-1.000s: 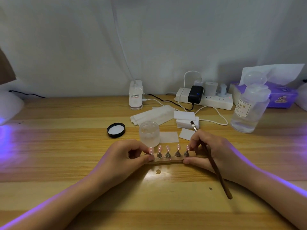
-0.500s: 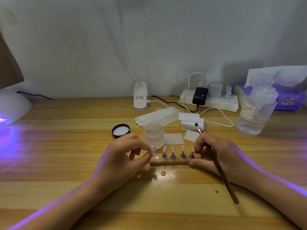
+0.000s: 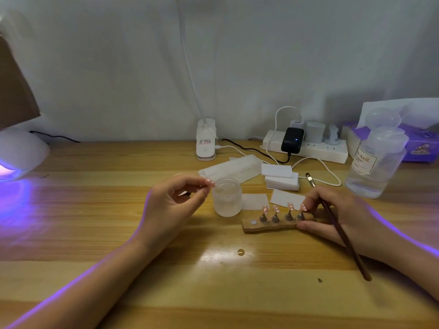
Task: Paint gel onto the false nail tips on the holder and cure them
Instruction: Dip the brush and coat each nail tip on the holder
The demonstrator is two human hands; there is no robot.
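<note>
Nail tips (image 3: 282, 208) sit four on the holder (image 3: 269, 225) on the counter (image 3: 118, 233); one spot is bare; left hand (image 3: 171, 205) fingers pinch the fifth tip (image 3: 210, 182); right hand (image 3: 342, 214) grips the brush (image 3: 342, 233) and steadies the holder; curing looks left to do.

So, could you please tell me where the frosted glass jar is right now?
In the head view the frosted glass jar stands on the table's middle, just left of the nail holder and right of the left hand.
</note>
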